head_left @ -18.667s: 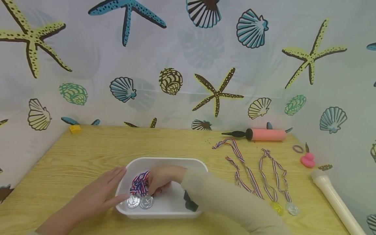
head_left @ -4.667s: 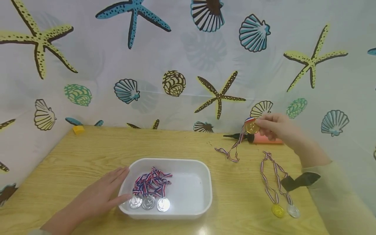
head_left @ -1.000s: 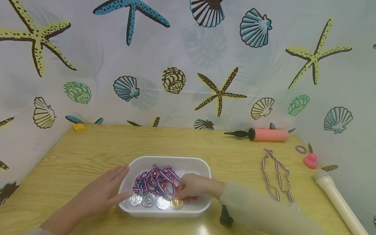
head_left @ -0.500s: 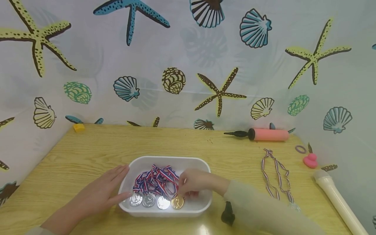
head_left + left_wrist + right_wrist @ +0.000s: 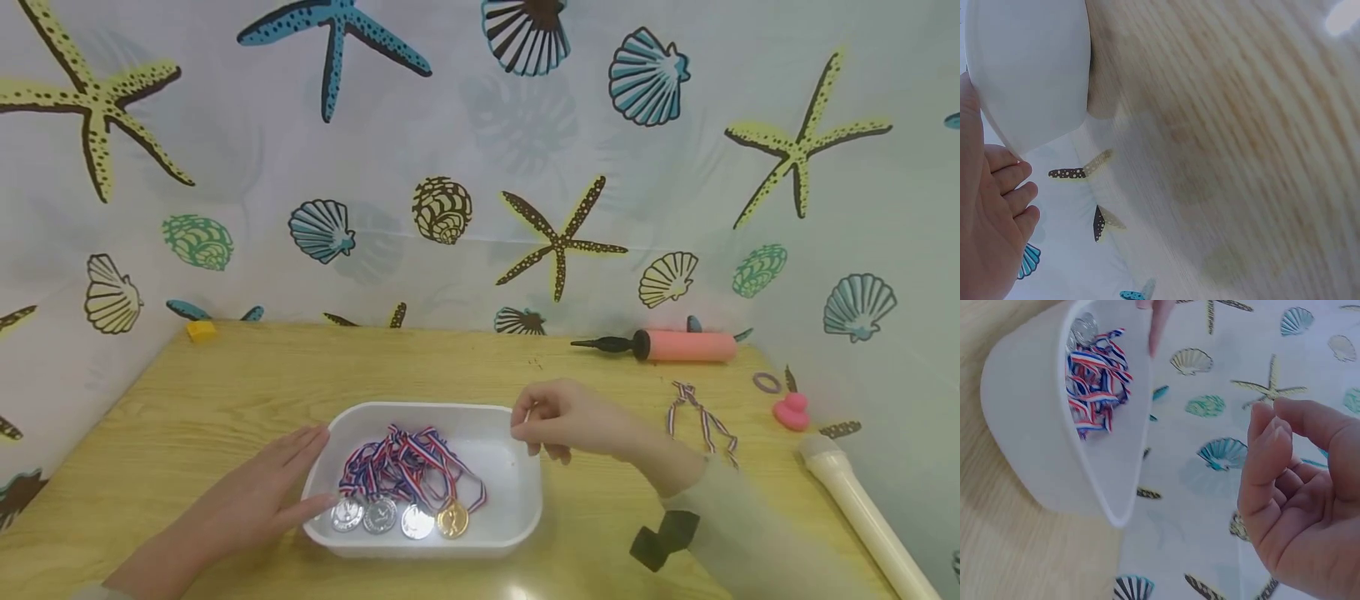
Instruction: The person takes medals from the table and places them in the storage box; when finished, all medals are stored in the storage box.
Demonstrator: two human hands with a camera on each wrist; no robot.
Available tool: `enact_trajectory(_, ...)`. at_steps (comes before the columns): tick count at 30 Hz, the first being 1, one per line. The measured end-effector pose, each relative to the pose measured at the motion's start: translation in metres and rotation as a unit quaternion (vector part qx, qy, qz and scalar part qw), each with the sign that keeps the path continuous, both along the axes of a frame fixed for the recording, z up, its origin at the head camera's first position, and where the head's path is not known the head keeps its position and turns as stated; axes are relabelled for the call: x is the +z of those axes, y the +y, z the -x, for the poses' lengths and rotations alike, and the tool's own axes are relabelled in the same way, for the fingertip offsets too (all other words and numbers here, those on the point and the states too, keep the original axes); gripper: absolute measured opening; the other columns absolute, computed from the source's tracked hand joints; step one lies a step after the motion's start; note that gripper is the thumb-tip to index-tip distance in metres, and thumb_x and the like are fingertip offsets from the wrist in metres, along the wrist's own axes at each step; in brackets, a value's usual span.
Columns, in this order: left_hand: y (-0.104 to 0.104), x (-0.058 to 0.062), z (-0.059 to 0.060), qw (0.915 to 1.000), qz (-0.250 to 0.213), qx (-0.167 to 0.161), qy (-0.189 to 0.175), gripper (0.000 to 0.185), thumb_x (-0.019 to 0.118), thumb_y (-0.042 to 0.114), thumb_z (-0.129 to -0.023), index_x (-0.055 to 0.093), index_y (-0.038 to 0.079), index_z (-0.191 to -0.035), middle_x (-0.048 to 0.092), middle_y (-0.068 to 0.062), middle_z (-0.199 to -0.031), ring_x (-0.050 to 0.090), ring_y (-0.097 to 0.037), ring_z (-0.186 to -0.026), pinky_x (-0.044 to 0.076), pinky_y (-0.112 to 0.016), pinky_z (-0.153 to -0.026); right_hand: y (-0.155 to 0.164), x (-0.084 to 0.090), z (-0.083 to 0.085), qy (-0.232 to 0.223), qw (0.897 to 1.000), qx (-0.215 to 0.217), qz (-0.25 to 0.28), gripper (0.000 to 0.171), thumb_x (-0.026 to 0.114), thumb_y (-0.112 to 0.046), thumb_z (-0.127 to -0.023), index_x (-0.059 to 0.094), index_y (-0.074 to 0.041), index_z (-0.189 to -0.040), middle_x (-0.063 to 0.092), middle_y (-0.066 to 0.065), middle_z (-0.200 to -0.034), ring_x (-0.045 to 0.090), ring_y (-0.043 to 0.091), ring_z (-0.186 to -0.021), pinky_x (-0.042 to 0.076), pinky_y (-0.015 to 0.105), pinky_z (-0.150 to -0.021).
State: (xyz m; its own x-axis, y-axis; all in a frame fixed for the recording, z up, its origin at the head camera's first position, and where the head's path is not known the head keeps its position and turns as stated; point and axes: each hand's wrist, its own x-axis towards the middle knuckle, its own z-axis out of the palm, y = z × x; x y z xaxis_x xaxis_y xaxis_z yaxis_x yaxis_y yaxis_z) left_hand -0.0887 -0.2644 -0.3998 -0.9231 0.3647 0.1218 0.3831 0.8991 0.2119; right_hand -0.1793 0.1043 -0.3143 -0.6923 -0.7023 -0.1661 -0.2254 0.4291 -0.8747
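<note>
A white plastic tub (image 5: 504, 533) stands on the table before me. Inside, along its front wall, three silver medals (image 5: 380, 515) and one gold medal (image 5: 452, 518) lie in a row, with striped ribbons (image 5: 401, 467) heaped behind them. Fingers straight, my left hand (image 5: 247, 500) rests against the tub's left rim; the left wrist view shows the fingertips at its edge. My right hand (image 5: 570, 421) hovers over the right rim, its fingers loosely curled with nothing between them, as the right wrist view confirms. Another striped ribbon (image 5: 705, 417) lies farther right, its lower part hidden by my right forearm.
A pink hand pump (image 5: 686, 346) lies at the back right. Beyond the ribbon are a purple ring (image 5: 767, 382), a pink rubber duck (image 5: 792, 412) and a long cream-coloured tube (image 5: 862, 508). A yellow block (image 5: 201, 331) sits in the back left corner.
Over the last seconds the gold medal went from the air at right into the tub beside the silver ones. My right hand has let go of it and risen right. The left stays put.
</note>
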Motion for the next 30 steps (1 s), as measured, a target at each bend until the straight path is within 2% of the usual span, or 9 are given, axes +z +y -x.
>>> enact_trajectory(8,0.0,-0.001,-0.001,1.0,-0.004,-0.003,0.004,0.077,0.053,0.052,-0.088,0.036,-0.004,-0.138,0.035,-0.021,-0.141,0.032,-0.041,-0.127,0.029,-0.054,-0.101,0.067,0.014,-0.009,0.018,0.997,-0.063,0.031,0.022,0.061,-0.019,-0.09,0.056,0.001,-0.096,0.058,0.014,-0.073,0.046,0.013,-0.05,0.045,0.025,-0.046)
enact_trajectory(12,0.002,0.0,0.0,1.0,-0.005,-0.002,0.003,0.077,0.053,0.052,-0.088,0.036,-0.004,-0.138,0.035,-0.021,-0.141,0.032,-0.041,-0.127,0.029,-0.054,-0.101,0.103,0.013,-0.014,0.035,0.994,-0.092,0.043,0.021,0.059,-0.017,-0.091,0.054,0.002,-0.099,0.057,0.014,-0.073,0.047,0.012,-0.05,0.046,0.027,-0.045)
enact_trajectory(16,0.003,0.002,0.0,0.9999,-0.006,0.004,-0.007,0.078,0.051,0.054,-0.088,0.036,-0.003,-0.139,0.035,-0.02,-0.141,0.031,-0.04,-0.127,0.028,-0.053,-0.102,0.137,0.002,-0.018,0.038,0.99,-0.128,0.045,0.021,0.058,-0.014,-0.091,0.052,0.003,-0.101,0.054,0.007,-0.068,0.046,0.011,-0.051,0.045,0.028,-0.045)
enact_trajectory(20,0.003,0.002,0.0,1.0,-0.005,0.002,-0.003,0.077,0.052,0.054,-0.088,0.037,-0.004,-0.138,0.036,-0.021,-0.141,0.032,-0.04,-0.127,0.03,-0.054,-0.101,0.163,-0.013,-0.022,0.043,0.986,-0.161,0.032,0.025,0.059,-0.015,-0.091,0.051,0.006,-0.103,0.053,0.007,-0.067,0.046,0.012,-0.051,0.046,0.029,-0.045)
enact_trajectory(23,0.003,0.0,0.0,1.0,-0.003,-0.002,0.006,0.077,0.052,0.053,-0.088,0.037,-0.004,-0.138,0.036,-0.021,-0.14,0.033,-0.041,-0.126,0.031,-0.054,-0.099,0.18,-0.027,-0.026,0.047,0.985,-0.165,0.021,0.026,0.058,-0.014,-0.092,0.051,0.007,-0.104,0.053,0.006,-0.066,0.047,0.012,-0.051,0.047,0.03,-0.045)
enact_trajectory(30,0.004,0.002,0.0,0.9999,-0.003,0.008,-0.009,0.079,0.051,0.055,-0.088,0.036,-0.003,-0.139,0.035,-0.02,-0.142,0.031,-0.039,-0.128,0.029,-0.053,-0.102,0.208,-0.06,-0.035,0.008,0.984,-0.18,-0.008,0.03,0.056,-0.015,-0.093,0.05,0.011,-0.106,0.047,0.0,-0.06,0.045,0.008,-0.05,0.046,0.026,-0.045)
